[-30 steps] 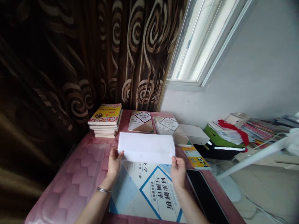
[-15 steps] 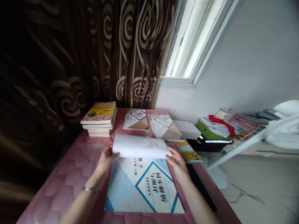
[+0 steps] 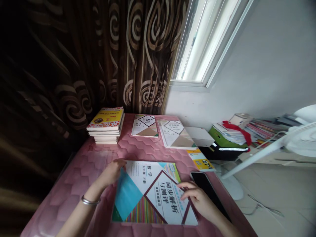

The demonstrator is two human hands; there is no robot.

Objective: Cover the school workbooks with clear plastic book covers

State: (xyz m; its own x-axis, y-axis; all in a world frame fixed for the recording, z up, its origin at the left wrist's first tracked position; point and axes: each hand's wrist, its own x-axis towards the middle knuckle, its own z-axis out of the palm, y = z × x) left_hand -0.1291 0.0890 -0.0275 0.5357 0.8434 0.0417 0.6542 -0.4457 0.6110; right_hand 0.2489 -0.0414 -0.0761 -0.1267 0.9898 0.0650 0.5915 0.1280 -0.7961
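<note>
gone from between the hands is the white sheet that was lifted over the book half a second ago, and the cover underneath now shows in stronger colours, teal and striped where it looked pale blue before. both hands have dropped onto the workbook (image 3: 150, 194), which lies flat on the near part of the pink quilted table (image 3: 74, 184), close to its front edge. the left hand (image 3: 112, 171), with a metal bracelet (image 3: 90, 200) on its wrist, rests curled at the book's far left corner, fingertips at the cover's edge; whether it pinches the cover or only touches it i cannot tell. the right hand (image 3: 197, 197) lies open and holds nothing, its fingers (image 3: 184, 186) spread on the right side of the cover. just beside that hand, to the right, a dark phone (image 3: 207, 189) lies on the table. farther back sit a stack of books (image 3: 106, 126) with a yellow one on top, two thin workbooks (image 3: 145, 125) (image 3: 176, 133) side by side, and a small yellow booklet (image 3: 201, 160) at the table's right edge. a white box (image 3: 199, 135) and a green box (image 3: 222, 140) stand beyond the table to the right. a brown swirl-patterned curtain (image 3: 98, 49) hangs behind, next to a bright window (image 3: 204, 39).
</note>
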